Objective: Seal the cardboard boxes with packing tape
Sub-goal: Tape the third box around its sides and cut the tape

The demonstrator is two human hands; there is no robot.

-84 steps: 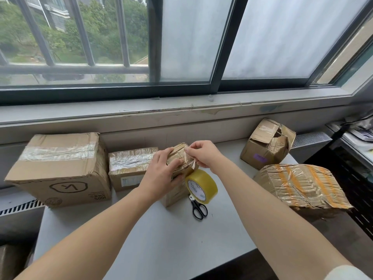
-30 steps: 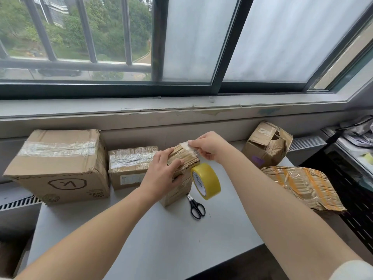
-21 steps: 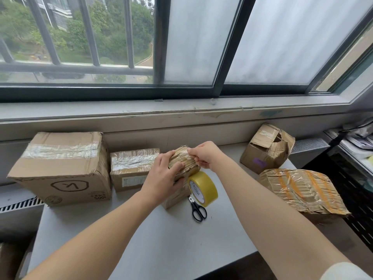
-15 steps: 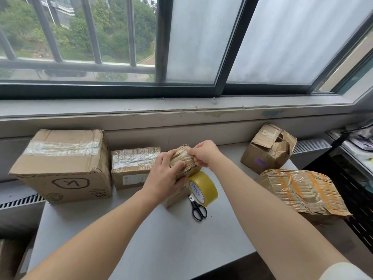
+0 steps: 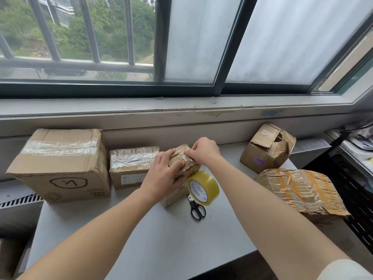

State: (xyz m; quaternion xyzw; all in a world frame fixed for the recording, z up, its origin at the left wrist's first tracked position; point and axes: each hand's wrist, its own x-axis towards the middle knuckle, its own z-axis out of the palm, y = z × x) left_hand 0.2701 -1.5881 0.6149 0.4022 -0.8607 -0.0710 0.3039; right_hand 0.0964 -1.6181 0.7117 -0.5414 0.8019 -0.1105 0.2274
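A small crumpled cardboard box [image 5: 182,156] stands mid-table, wrapped in clear tape. My left hand [image 5: 163,174] grips its near side, thumb pressing on its top. My right hand [image 5: 203,150] rests on the box's far top corner, fingertips pinching or pressing tape there. A yellowish tape roll [image 5: 202,186] stands on edge against the box's right side, just below my right wrist. Black-handled scissors [image 5: 196,208] lie flat in front of the roll.
On the white table [image 5: 161,239], a large taped box [image 5: 60,164] and a smaller taped box [image 5: 132,165] stand at the left. A box with torn open flaps [image 5: 268,147] and a flattened, orange-striped taped box [image 5: 302,190] are at the right. A window sill runs behind.
One second ago my right hand was raised with a tape end above the box's corner; it has come down onto the box top. The tape roll has settled lower. My left hand stays put.
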